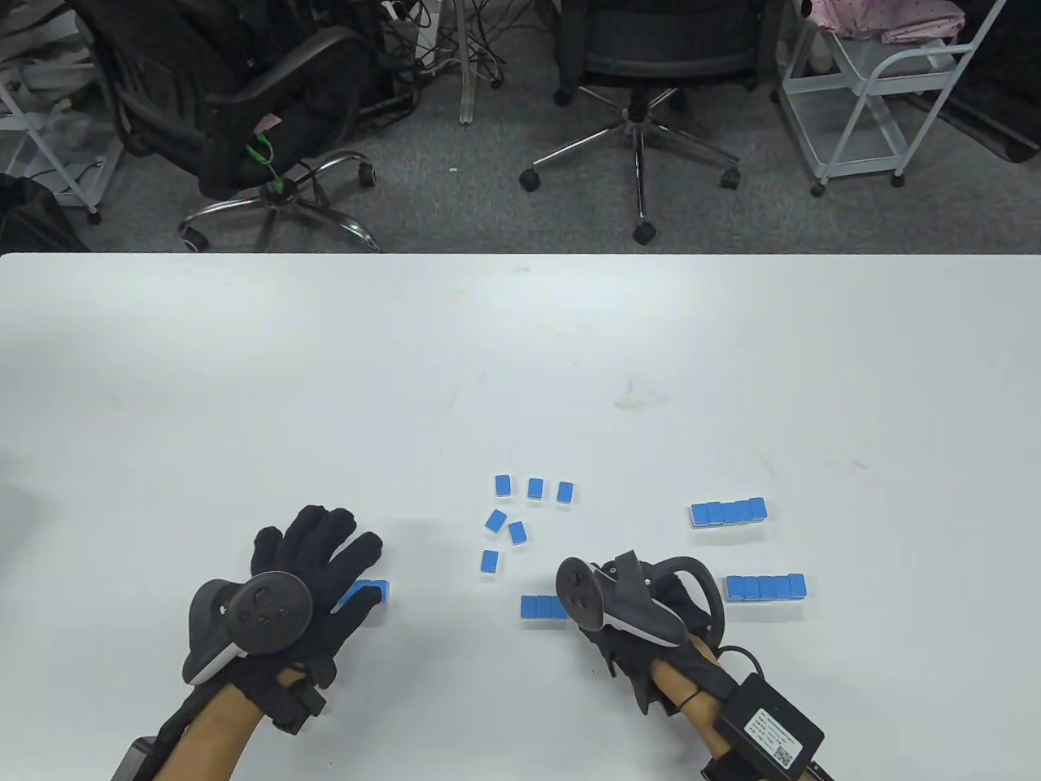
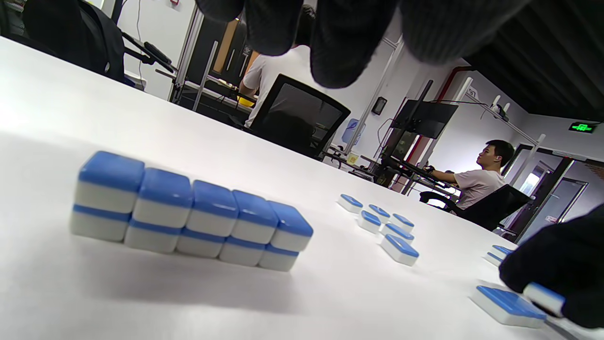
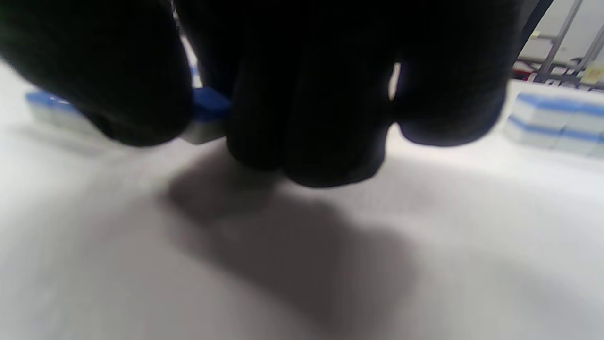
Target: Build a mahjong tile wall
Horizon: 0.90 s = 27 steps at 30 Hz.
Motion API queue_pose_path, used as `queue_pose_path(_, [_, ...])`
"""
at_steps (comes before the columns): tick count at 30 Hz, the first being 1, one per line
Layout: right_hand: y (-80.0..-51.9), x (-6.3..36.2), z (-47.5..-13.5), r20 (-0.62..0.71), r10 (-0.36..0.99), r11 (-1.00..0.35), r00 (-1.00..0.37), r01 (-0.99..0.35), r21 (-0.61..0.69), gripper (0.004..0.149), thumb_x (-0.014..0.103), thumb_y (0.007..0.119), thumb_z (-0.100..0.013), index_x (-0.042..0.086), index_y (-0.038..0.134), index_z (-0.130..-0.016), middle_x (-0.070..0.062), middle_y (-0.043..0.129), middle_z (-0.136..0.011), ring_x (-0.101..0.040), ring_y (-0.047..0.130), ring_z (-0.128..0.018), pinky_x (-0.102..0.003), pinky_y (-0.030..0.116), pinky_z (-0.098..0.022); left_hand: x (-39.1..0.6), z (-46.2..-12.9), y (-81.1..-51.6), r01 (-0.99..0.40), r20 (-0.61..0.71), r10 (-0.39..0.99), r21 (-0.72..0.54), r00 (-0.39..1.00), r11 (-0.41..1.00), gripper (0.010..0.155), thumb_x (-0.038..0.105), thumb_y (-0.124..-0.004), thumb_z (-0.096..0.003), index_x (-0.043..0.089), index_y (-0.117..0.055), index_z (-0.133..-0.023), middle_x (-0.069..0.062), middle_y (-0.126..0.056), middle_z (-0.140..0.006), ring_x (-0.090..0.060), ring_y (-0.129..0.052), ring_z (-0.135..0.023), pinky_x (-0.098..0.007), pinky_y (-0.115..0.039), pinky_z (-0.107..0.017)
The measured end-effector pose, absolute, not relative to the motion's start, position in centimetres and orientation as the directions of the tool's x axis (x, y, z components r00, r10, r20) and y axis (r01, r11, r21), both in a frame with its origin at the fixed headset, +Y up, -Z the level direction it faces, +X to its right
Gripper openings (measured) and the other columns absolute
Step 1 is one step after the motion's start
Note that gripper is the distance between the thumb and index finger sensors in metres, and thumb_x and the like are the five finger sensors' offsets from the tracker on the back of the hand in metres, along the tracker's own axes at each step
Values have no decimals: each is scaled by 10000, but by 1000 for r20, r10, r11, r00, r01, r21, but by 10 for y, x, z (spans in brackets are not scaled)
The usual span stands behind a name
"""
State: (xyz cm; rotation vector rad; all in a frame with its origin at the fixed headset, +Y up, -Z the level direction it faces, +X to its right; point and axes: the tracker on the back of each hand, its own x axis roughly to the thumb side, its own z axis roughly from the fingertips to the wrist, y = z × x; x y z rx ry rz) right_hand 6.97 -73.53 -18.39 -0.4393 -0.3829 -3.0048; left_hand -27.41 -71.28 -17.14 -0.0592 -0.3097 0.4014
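Chairs [image 1: 651, 65] are standing behind a white table [image 1: 520, 342]; left hand [image 1: 313, 569] is hovering, fingers spread, right hand [image 1: 642, 618] is pinching a tile [image 3: 205, 115].

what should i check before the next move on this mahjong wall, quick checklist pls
1. Right hand has a tile: ok. The right wrist view shows its fingers pinching a blue-backed tile.
2. Row being built visible for alignment: not ok. The hand covers its right end in the table view.
3. Left hand clear of the work: ok. It lies flat with fingers spread over the two-layer stack.
4. That stack even: ok. Five columns, two high, edges flush.
5. Loose tiles left to fetch: ok. Six lie face down, apart from each other.
6. Finished stacks on the right undisturbed: ok. Both sit straight.
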Motion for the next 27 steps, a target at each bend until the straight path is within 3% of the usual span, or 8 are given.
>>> queue_pose_path(27, [-748,59,-181,309,29,-982,-951,31,188,589,428,910,-320,185,796,-844,-45,982,-655,-237,1030,-464,-517,856,-444,-276,-172,-715,-375,272,398,-134,876,917,637,590,-645,-483,364,-608,-1078,3,-393,-1220,-317,-255,-1143,-678,-165,-767])
